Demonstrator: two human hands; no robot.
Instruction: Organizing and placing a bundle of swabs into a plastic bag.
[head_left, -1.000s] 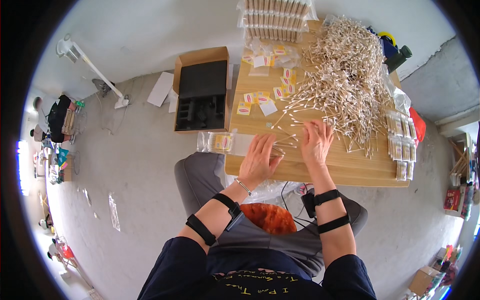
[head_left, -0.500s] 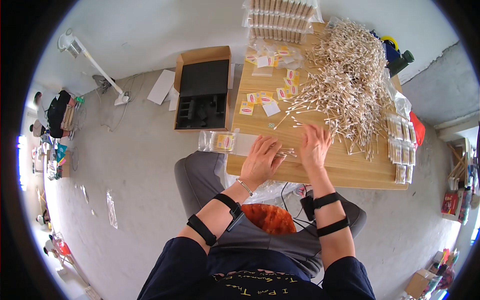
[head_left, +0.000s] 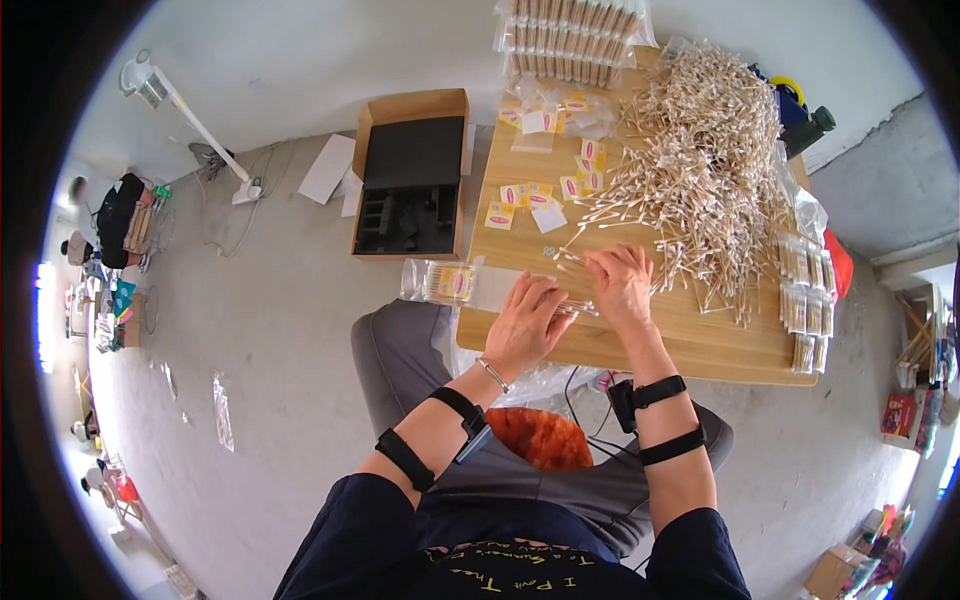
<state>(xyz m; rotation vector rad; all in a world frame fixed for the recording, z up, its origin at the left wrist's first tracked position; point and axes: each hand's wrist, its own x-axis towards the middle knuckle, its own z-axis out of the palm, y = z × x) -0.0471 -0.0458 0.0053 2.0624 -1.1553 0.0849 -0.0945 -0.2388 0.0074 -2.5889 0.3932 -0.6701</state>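
My left hand point(head_left: 524, 322) rests near the table's front edge, its fingers closed round a small bundle of cotton swabs point(head_left: 578, 308) whose white tips stick out to the right. Just right of it, my right hand point(head_left: 621, 284) is pinched on a few loose cotton swabs point(head_left: 568, 258), their tips pointing left. Beyond that hand spreads a big heap of cotton swabs point(head_left: 705, 150). A clear bag of swabs with a yellow label point(head_left: 448, 283) lies left of my left hand, at the table's edge.
Yellow-and-white cards point(head_left: 527, 194) are scattered over the wooden table point(head_left: 500, 240). Packed swab bags point(head_left: 570, 40) stack at the back, and more packs point(head_left: 805, 290) line the right edge. An open cardboard box with black foam point(head_left: 410, 200) stands left of the table.
My right hand has come slightly left and toward me, bringing the pinched swabs nearer the bundle. My left hand keeps hold of its bundle. The whole view has shifted slightly.
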